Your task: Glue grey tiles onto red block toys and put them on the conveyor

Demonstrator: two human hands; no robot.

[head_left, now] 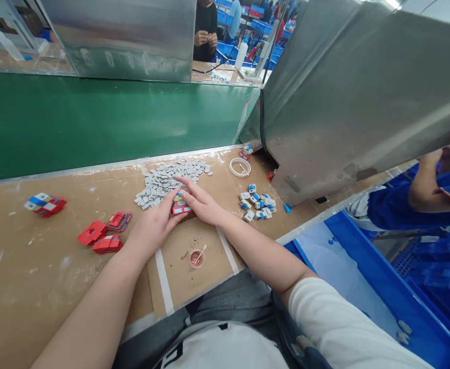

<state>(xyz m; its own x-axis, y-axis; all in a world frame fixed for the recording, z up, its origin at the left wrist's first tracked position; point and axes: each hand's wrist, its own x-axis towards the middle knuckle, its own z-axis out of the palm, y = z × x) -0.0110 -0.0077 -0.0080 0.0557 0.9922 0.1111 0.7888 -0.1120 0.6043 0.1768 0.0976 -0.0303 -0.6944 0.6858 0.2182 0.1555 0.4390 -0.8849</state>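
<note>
A small red block with yellow, blue and white parts on top (180, 206) is between my two hands, just in front of a heap of small grey pieces (159, 182). My left hand (154, 224) is closed round its left side, with the thumb along the near edge. From the right, my right hand (202, 204) grips the block's far right side, its index finger reaching over towards the heap. The fingers partly hide the block. Nearer to me stands a small cup of reddish content (196, 259) with a cotton swab (201, 252) in it.
Red parts (93, 232) and a red block with coloured top (45, 204) lie left. Right are several white, blue and yellow pieces (259, 202) and a white ring (240, 167). A metal panel (348, 97) leans overhead; a blue bin (363, 256) stands below. Another person's arm (428, 179) shows far right.
</note>
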